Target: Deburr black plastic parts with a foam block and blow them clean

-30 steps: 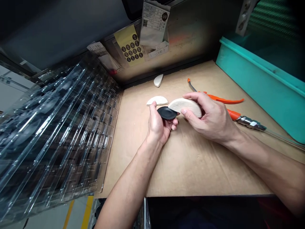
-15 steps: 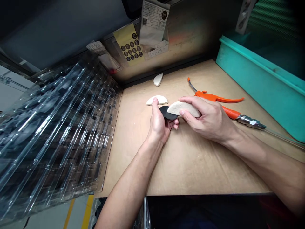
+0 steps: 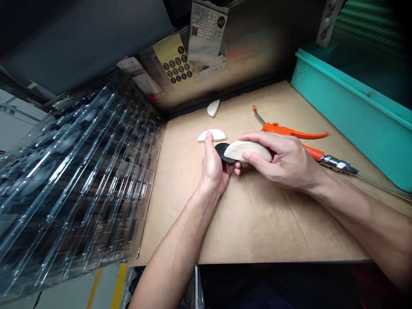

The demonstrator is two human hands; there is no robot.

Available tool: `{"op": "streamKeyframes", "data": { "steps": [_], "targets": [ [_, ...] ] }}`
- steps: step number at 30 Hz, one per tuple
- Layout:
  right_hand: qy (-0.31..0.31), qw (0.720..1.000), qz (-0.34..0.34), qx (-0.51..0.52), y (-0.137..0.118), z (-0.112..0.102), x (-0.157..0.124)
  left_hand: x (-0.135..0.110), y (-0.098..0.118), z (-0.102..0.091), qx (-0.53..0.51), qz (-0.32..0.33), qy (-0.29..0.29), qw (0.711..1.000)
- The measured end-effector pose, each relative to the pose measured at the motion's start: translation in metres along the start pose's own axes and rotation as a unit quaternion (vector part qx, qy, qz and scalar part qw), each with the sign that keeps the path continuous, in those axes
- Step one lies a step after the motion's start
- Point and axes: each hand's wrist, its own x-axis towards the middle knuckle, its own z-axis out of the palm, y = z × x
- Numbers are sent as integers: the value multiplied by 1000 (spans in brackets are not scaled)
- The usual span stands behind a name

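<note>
The person's left hand (image 3: pixel 214 169) is cupping a black rubber disc (image 3: pixel 222 153), its grip closed around the disc from below, while the right hand (image 3: pixel 280 161) is pinching a cream half-moon piece (image 3: pixel 246 151) between thumb and fingers and bringing it over the disc's rim. Both hands are working near the middle of the cardboard-topped bench (image 3: pixel 257 231). Doing this well seems to call for a steady left hand and light, even pressure, so the piece sits squarely on the disc.

Three half-moons are showing: the held one, a second half-moon (image 3: pixel 211 135) just beyond the left thumb, and a third half-moon (image 3: pixel 213 108) near the bench's back edge. There is one disc, one orange air blow gun (image 3: pixel 289 133) toward the right edge, and one teal bin (image 3: pixel 354 116). Clear plastic trays (image 3: pixel 80 171) are stacking past the left edge, their number impossible to tell.
</note>
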Motion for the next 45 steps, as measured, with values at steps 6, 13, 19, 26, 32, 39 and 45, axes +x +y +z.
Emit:
{"op": "streamKeyframes", "data": {
  "steps": [6,13,19,26,32,39,45],
  "targets": [
    [16,998,-1,-62,3,2,-1,-1,1,1,3,-10,1,1000],
    [93,989,13,-111,4,1,0,-1,3,0,-52,-7,-17,998],
    [127,982,42,-132,5,-2,3,1,4,-3,-104,17,-46,993],
    [114,985,40,-122,6,0,2,-3,7,-1,-123,43,-37,991],
    [101,986,45,-123,8,1,1,-8,9,1,-122,43,-27,991],
    [94,987,59,-119,11,2,0,-9,8,3,-139,75,-45,986],
    [95,988,54,-113,10,2,0,-2,3,1,-142,83,-29,986]
  ]
}}
